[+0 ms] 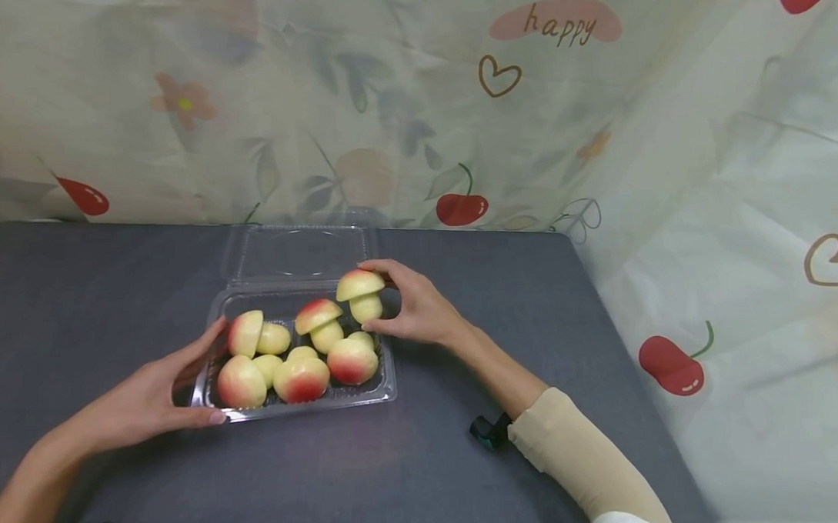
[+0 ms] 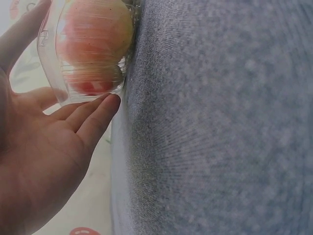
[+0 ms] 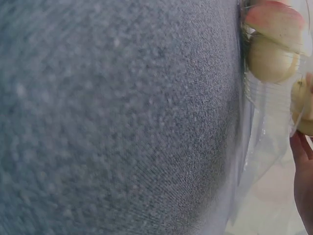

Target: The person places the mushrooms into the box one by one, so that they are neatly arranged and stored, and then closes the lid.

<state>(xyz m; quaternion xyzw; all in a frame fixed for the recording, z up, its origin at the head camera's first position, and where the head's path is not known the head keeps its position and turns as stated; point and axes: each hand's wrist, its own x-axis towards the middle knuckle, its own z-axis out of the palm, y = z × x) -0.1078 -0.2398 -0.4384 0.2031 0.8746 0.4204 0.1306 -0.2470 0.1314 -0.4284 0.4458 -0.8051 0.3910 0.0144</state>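
A clear plastic box (image 1: 296, 402) stands on the table with several red-and-yellow toy mushrooms (image 1: 241, 381) inside, some on their sides, their stems turned different ways. My left hand (image 1: 144, 398) holds the box's left end, thumb at the front corner and fingers toward the back. In the left wrist view the fingertips (image 2: 113, 102) touch the clear wall. My right hand (image 1: 420, 304) pinches one toy mushroom (image 1: 360, 286) between thumb and fingers, cap up, over the box's back right part. The right wrist view shows only part of that hand (image 3: 304, 181), beyond the clear plastic.
The box's clear lid (image 1: 297, 253) is folded back behind it, toward the patterned curtain (image 1: 397, 99). Dark grey cloth covers the table (image 1: 453, 478). A small black object (image 1: 489, 432) shows beside the right sleeve (image 1: 572, 444).
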